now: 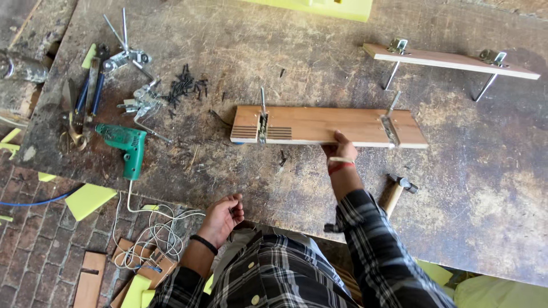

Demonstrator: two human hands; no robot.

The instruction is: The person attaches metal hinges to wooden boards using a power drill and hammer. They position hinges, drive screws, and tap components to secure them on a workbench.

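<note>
Worn wooden workbench (319, 51), filling most of the frame. Centre: wooden board (328, 125), lying flat, fitted with two metal brackets, one near each end. Right hand (338, 149), centre of frame, fingers closed over the board's near edge, gripping it. Left hand (222, 217), lower centre, at the bench's near edge, fingers loosely curled, holding nothing visible. Hammer (398, 191), just right of the right forearm. Second board with brackets (451, 60), upper right. Green electric drill (127, 147), left of centre, cord trailing to the brick floor. Heap of black screws (185, 86), upper left, beside loose metal brackets (142, 102).
</note>
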